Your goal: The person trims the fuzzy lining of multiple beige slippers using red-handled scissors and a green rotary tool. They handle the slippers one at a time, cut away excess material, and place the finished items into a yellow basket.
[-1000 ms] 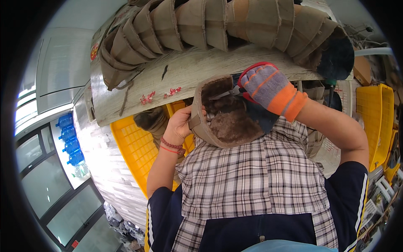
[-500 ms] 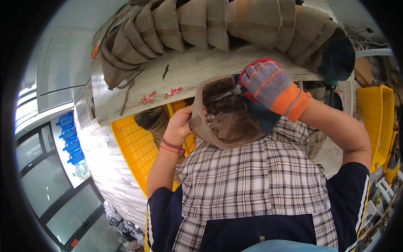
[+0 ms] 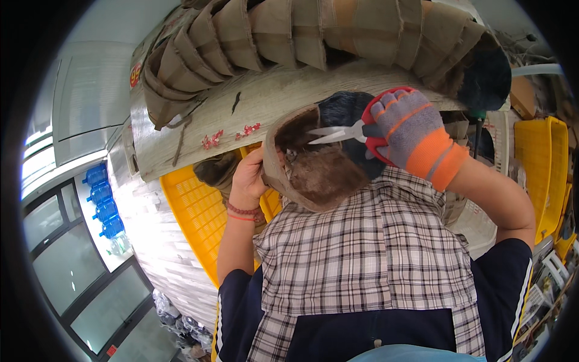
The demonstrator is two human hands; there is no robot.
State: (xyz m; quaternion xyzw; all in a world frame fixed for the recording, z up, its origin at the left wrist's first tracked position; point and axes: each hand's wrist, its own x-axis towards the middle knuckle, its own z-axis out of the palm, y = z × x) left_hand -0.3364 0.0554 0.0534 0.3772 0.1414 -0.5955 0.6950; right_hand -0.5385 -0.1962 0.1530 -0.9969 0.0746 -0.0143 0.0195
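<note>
My bare left hand [image 3: 246, 176] grips the left rim of a brown, fur-lined canvas piece [image 3: 329, 175], its fingers partly hidden behind the rim. The piece is open like a cap or boot upper, with brown pile and a dark blue part on its right side. I cannot tell its exact kind. In my right hand [image 3: 413, 127], which wears a grey glove with an orange cuff, is a pair of red-handled scissors [image 3: 338, 133]. The blades point left over the piece's opening and stand slightly apart.
On the worn wooden table [image 3: 283, 105] lies a long curved row of nested canvas pieces [image 3: 307, 36]. Below the table's front edge, a yellow basket [image 3: 193, 211] holds more brown pieces. Another yellow crate [image 3: 541, 169] stands at the right, and blue water bottles [image 3: 102, 202] line the far left.
The scissors have drawn back to the right and up, showing more of their blades. The canvas piece has shifted a little left and turned, showing more of its blue part.
</note>
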